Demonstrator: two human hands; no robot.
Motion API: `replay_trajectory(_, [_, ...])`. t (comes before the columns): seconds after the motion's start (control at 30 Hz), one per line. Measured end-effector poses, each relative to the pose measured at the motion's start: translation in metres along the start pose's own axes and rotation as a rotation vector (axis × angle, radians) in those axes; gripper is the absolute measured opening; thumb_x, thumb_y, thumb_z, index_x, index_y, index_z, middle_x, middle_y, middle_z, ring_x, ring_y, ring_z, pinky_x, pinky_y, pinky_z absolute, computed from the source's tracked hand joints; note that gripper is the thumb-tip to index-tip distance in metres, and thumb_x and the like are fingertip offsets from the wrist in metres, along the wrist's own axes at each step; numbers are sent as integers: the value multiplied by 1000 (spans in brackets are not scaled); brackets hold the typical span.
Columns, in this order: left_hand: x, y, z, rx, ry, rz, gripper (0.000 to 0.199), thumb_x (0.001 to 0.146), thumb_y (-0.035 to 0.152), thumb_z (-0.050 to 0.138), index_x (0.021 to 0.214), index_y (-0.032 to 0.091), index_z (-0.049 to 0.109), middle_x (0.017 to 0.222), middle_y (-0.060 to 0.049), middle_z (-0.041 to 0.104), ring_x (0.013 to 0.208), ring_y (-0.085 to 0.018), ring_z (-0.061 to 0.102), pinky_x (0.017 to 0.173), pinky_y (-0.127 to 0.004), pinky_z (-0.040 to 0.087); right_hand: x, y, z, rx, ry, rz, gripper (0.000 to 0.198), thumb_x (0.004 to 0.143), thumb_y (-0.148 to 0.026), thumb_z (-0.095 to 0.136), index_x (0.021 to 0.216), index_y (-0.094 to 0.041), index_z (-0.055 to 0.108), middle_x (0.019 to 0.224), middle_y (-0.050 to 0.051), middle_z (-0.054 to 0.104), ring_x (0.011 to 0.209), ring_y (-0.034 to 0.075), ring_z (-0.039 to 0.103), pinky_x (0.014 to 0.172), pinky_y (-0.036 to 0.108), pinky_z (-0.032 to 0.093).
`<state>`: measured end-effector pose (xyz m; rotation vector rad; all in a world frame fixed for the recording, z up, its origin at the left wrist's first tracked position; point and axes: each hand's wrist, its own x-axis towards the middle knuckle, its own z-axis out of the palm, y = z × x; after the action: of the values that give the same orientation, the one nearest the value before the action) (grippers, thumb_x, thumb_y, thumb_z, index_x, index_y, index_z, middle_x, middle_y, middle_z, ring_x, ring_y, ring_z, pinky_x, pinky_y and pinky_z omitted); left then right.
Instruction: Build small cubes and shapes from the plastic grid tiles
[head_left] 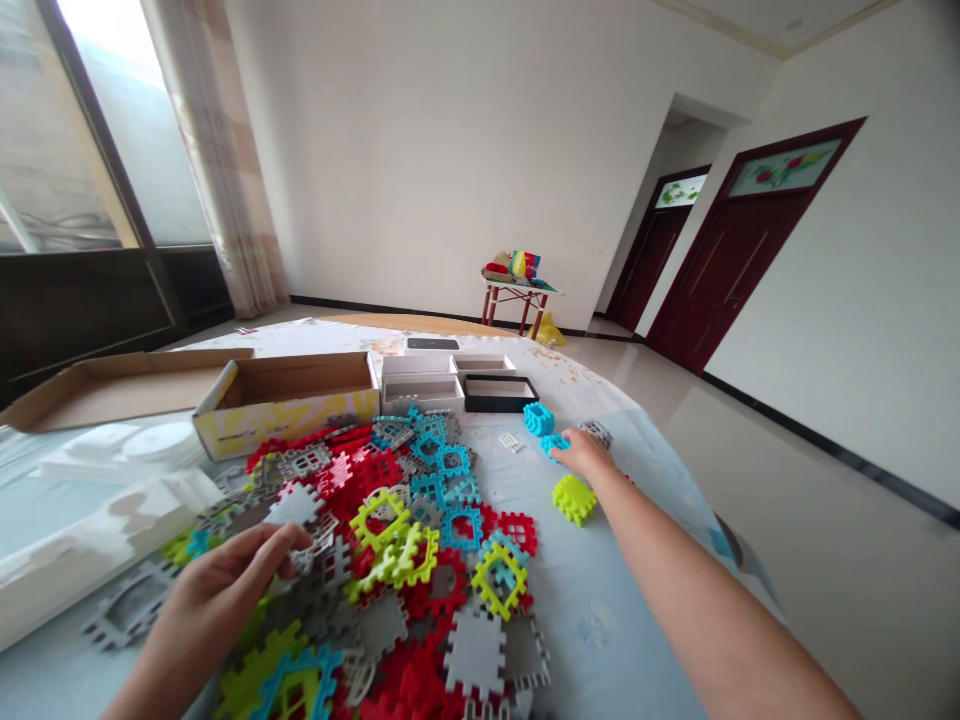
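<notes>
My right hand (pixel 589 458) reaches across the table with its fingers closed on a blue toothed building panel (pixel 553 444). Just beyond it sits a stack of blue panels (pixel 538 419); a yellow-green stack (pixel 574 499) lies nearer me, and grey panels (pixel 598 431) are partly behind the hand. At the left of a large heap, my left hand (pixel 236 575) has its thumb and fingers pinched together. Its fingertips meet a grey lattice panel (pixel 321 542), but I cannot make out whether they grip it. A pale grey square panel (pixel 298 505) lies just past that hand.
The mixed heap of red panels (pixel 375 468) and other colours covers the table's middle. Behind it stand an open cardboard box (pixel 285 425), white box parts (pixel 422 390) and a black-edged tray (pixel 501 402). White moulded packaging (pixel 97 545) lies left. A white panel (pixel 511 442) rests apart.
</notes>
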<state>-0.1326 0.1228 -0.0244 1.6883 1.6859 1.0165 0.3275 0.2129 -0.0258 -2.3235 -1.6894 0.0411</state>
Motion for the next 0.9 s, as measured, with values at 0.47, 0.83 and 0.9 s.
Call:
replay_trajectory(0.47, [-7, 19, -6, -127, 30, -4, 42, 69, 59, 48, 70, 21, 65, 51, 4, 55, 45, -9, 43, 43, -19, 34, -97, -153, -10, 509, -32, -816, 22, 81, -19, 53, 99, -20, 65, 99, 4, 67, 96, 16, 57, 89, 30, 41])
replay_trajectory(0.83, [-9, 25, -7, -141, 48, 7, 42, 68, 58, 51, 70, 18, 66, 51, 3, 55, 45, -9, 43, 43, -19, 33, -110, -195, 14, 323, -166, -990, 35, 77, -8, 53, 106, -23, 64, 98, 3, 67, 91, 16, 54, 85, 29, 39])
replay_trajectory(0.9, [-9, 26, -7, -145, 43, 11, 42, 67, 58, 51, 70, 18, 66, 50, 3, 55, 47, -10, 44, 45, -19, 35, -113, -187, 13, 285, -186, -959, 32, 78, -12, 54, 104, -24, 65, 92, 3, 68, 87, 17, 54, 82, 29, 40])
